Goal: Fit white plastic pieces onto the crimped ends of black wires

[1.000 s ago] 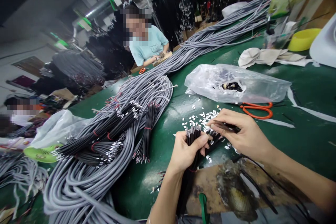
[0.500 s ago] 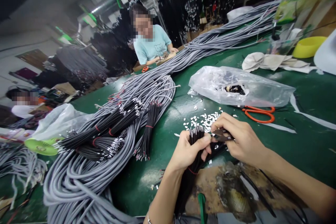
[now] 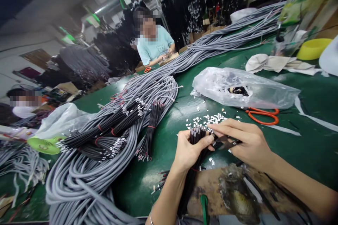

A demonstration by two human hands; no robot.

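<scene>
My left hand (image 3: 186, 151) is closed around an upright bundle of thin black cables (image 3: 197, 134), their silvery-white ends poking up above my fingers. Lower down, the bundle runs below my wrist beside a worn wooden board. My right hand (image 3: 246, 140) is closed on a dark, flat metal tool (image 3: 224, 142), perhaps a small blade or snips; its exact kind is unclear. Its tip and my right fingertips are at the right side of the cable ends, by my left thumb. Small white scraps (image 3: 211, 119) lie scattered on the green table (image 3: 163, 147) just beyond.
Orange-handled scissors (image 3: 262, 115) lie beside a clear plastic bag (image 3: 245, 89). Thick coils of grey cable (image 3: 87, 172) cross the table at left, with tied black cable bundles (image 3: 151, 132) on and beside them. A co-worker (image 3: 155, 44) sits across the table; another person sits far left.
My right fingers have straightened and reach a little further left over the cable ends. The left hand keeps its hold on the bundle, and the whole view has shifted slightly.
</scene>
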